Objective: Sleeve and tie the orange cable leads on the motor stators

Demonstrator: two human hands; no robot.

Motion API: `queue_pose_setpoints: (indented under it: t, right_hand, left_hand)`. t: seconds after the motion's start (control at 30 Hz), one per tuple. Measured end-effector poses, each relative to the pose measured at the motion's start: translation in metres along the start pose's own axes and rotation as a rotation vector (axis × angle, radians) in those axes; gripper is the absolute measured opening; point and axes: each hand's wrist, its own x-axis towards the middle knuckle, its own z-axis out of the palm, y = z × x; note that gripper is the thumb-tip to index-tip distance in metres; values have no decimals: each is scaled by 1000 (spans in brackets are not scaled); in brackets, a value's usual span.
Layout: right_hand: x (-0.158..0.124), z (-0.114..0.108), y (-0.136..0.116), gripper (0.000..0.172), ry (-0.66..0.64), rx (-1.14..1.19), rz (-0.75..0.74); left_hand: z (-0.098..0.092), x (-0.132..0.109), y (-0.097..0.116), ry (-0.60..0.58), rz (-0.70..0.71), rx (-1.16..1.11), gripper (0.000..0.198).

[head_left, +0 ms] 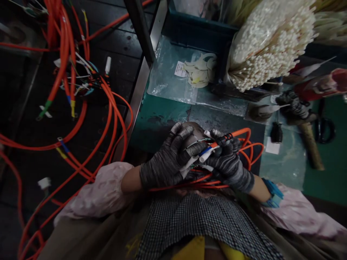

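Observation:
In a grey knitted glove, my left hand (168, 160) curls its fingers over the near left side of a rounded grey-brown part (193, 131) and around thin wires (191, 162) beside it. My right hand (230, 164), gloved the same way, is closed on a bundle of wires with white sleeves (206, 155). An orange cable (241, 133) with black tape (225, 138) leaves this bundle and loops to the right. More orange cables (200, 183) run below both hands, close to my checked apron (211, 216). The palms and fingers hide much of the wires.
Orange cables (108, 97) with coloured ends cover the dark slatted surface on the left. Beyond my hands lie a plastic bag (173, 90) and a bundle of white-tipped tubes (268, 54). A hammer (310, 146), scissors (325, 130) and a red container (317, 85) stand at right.

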Motion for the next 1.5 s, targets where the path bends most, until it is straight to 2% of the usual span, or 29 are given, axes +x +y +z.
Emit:
queue_pose_setpoints:
  t: [0.1, 0.17, 0.23, 0.3, 0.4, 0.5, 0.6, 0.7, 0.77, 0.93, 1.03, 1.13, 1.23, 1.37, 1.5]
  right_hand:
    - [-5, 8, -6, 76, 104, -79, -15]
    - [-9, 10, -11, 72, 123, -145, -55]
    - [-11, 7, -14, 61, 83, -185, -126]
    - [-9, 0, -18, 52, 13, -188, -172]
    - [-2, -9, -22, 50, -32, -151, -153]
    - [4, -14, -18, 40, 5, -75, -231]
    - [6, -21, -4, 34, 38, 9, -355]
    - [7, -30, 11, 38, -12, 72, -362]
    - [9, -34, 18, 34, -33, 120, -368]
    - [18, -35, 24, 15, -63, 193, -470]
    - [20, -33, 24, 18, -63, 233, -523]
    - [18, -34, 21, 27, -27, 218, -459]
    - [16, -37, 18, 32, -64, 184, -353]
    - [17, -38, 14, 27, -130, 106, -245]
    - [19, -39, 13, 22, -194, 65, -269]
  left_hand:
    - [4, -2, -4, 39, 26, -35, 84]
    - [11, -6, -5, 98, 32, -65, 85]
    - [20, -12, -3, 177, -23, -104, 84]
    - [31, -19, 1, 260, -127, -121, 92]
    - [43, -27, 8, 314, -248, -121, 105]
    - [47, -26, 10, 330, -319, -176, 96]
    - [47, -17, 9, 353, -289, -197, 87]
    - [47, -5, 10, 344, -222, -148, 76]
    - [47, 3, 12, 323, -195, -115, 71]
    - [43, 17, 16, 187, -120, -53, 71]
    - [39, 20, 16, 137, -141, -40, 67]
    - [36, 24, 16, 145, -113, -15, 65]
    - [31, 27, 16, 163, -110, -14, 67]
    - [27, 28, 15, 168, -142, -41, 70]
    - [30, 25, 14, 159, -166, -50, 72]
